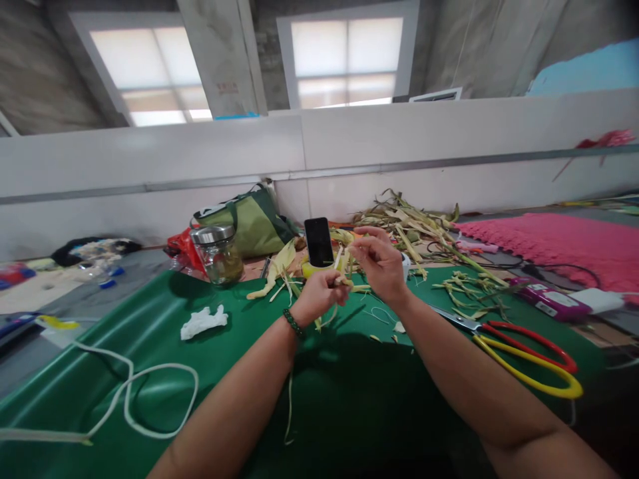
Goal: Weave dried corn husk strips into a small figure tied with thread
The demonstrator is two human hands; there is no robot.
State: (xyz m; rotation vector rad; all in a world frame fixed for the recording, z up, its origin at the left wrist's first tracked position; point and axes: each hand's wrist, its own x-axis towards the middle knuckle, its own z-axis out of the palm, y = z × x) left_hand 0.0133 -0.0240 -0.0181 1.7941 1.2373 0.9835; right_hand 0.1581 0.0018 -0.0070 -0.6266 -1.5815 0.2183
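My left hand (319, 295), with a dark beaded bracelet at the wrist, is closed round a small bundle of pale corn husk strips (344, 263). Loose ends hang below the fingers. Just right of it and slightly higher, my right hand (382, 266) has thumb and forefinger drawn together by the top of the bundle; whatever lies between them is too fine to make out. Behind the hands a dark-screened phone (318, 239) leans upright on a yellow base. Thin thread (380, 313) and husk scraps lie on the green mat (150, 372) below.
Large scissors (529, 352) with red and yellow handles lie by my right forearm. A glass jar (218, 256), crumpled tissue (204, 323) and white cord (127, 386) are on the left. Behind stand a green bag (249, 223) and piled dry husks (399, 216). Pink cloth (559, 246) covers the right.
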